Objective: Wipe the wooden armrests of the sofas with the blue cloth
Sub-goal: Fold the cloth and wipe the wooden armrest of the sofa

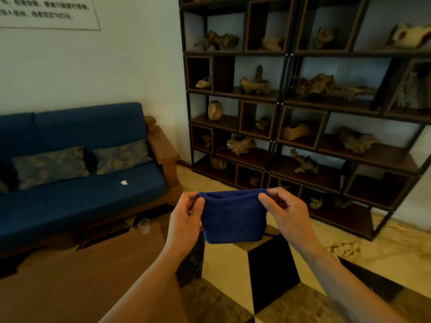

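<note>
I hold the folded blue cloth up in front of me, over the floor. My left hand pinches its top left corner and my right hand pinches its top right corner, so the cloth hangs between them. A blue sofa stands at the left against the wall. Its wooden armrest is at the sofa's right end, well beyond my hands and apart from the cloth.
A brown wooden coffee table lies at the lower left with a clear plastic cup near its far corner. A tall dark shelf unit with several driftwood pieces fills the right side. Two patterned cushions lean on the sofa back.
</note>
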### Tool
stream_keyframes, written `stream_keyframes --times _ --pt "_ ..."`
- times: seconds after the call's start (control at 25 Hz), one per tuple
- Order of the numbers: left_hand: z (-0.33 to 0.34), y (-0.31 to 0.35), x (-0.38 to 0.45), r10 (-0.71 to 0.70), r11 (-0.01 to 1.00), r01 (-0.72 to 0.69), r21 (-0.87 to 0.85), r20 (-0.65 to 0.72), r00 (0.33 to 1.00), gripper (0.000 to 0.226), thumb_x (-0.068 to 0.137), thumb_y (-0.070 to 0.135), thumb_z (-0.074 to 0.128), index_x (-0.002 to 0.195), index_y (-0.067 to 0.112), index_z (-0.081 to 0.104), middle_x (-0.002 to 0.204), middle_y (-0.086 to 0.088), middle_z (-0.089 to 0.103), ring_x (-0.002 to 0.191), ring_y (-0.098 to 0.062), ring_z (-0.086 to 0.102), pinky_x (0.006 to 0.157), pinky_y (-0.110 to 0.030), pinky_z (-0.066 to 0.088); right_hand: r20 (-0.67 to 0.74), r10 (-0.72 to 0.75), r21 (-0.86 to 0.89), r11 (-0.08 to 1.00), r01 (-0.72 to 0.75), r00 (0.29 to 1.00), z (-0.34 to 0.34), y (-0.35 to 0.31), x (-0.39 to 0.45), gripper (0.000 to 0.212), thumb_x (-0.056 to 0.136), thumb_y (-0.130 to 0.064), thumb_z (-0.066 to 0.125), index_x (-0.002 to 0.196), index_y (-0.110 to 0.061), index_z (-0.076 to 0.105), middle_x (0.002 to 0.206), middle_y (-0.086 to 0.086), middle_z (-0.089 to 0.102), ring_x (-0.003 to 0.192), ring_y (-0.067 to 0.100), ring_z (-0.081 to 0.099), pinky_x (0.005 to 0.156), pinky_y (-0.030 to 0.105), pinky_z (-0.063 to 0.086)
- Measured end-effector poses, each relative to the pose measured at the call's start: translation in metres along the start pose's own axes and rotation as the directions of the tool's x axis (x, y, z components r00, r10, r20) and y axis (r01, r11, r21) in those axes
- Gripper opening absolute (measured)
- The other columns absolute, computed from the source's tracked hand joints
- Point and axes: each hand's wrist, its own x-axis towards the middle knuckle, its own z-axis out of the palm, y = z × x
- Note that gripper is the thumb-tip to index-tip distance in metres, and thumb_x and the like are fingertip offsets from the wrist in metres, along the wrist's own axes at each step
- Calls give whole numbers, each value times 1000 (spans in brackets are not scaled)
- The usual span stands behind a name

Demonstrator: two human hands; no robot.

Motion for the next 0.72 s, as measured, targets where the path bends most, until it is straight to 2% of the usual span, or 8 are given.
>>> stream_keyframes --times 0.16,0.36,0.44,0.6,0.72 --pt "75 8 23 17 1000 -17 -2 -8 1000 18 102 13 47 103 28 57 98 4 66 84 2 64 72 -14 53 13 23 37 999 -24 1000 -69 24 31 12 91 -34 65 92 -25 73 86 -6 71 81 12 65 65 22 48" --pt "140 18 51 16 1000 -16 -4 -19 1000 19 102 15 48 103 31 57 97 8 65 83 5 64 69 -12 53 -8 31 30 999 -30 999 -125 44 66 5 91 -28 66 93 -31 71 89 -12 72 87 3 66 67 18 51" --pt "153 19 63 19 1000 -19 -7 -21 1000 18 102 14 48 104 30 57 98 9 65 84 3 64 69 -12 53 -10 33 45 998 -32 999 -136 50 77 6 91 -29 66 95 -31 70 92 -12 72 88 0 66 69 17 51" --pt "167 16 95 35 999 -35 2 -37 999 18 101 15 48 103 31 57 99 7 65 84 7 64 69 -11 52 -19 42 54 998 -41 999 -140 66 109 15 90 -33 66 102 -27 70 99 -10 71 93 3 66 74 24 55" --pt "164 4 122 32 999 -32 5 -46 998 20 101 16 48 103 33 57 101 8 66 89 3 65 73 -17 55 -31 44 51 998 -43 999 -127 80 141 11 91 -29 67 102 -27 70 95 -10 69 90 5 65 71 23 53"
